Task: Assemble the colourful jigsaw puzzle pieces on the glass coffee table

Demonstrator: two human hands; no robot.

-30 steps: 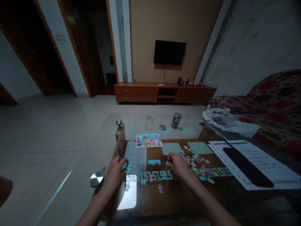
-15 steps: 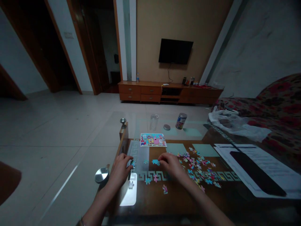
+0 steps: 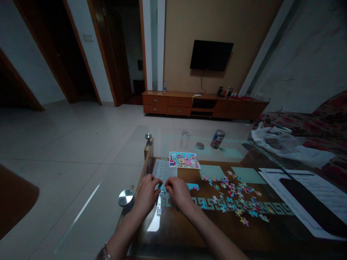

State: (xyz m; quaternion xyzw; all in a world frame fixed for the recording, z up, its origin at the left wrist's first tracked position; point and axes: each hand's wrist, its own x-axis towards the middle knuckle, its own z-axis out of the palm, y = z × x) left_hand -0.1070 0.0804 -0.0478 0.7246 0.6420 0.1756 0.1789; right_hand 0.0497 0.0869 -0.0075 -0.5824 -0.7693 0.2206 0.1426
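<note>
Head view shows our left hand (image 3: 148, 192) and right hand (image 3: 179, 194) nearly meeting above the glass tabletop (image 3: 173, 234), small light-blue puzzle pieces (image 3: 163, 189) between their fingertips; each grip is curled, but we cannot tell whether either pinches a piece. A blue puzzle strip (image 3: 193, 186) lies just beside our right hand, loose pieces (image 3: 233, 193) spread farther right, and a cartoon card (image 3: 184, 160) lies beyond.

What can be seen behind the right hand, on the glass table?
Past the right hand, part of a blue puzzle strip shows to its right. Whatever lies directly beneath is covered and cannot be seen.
</note>
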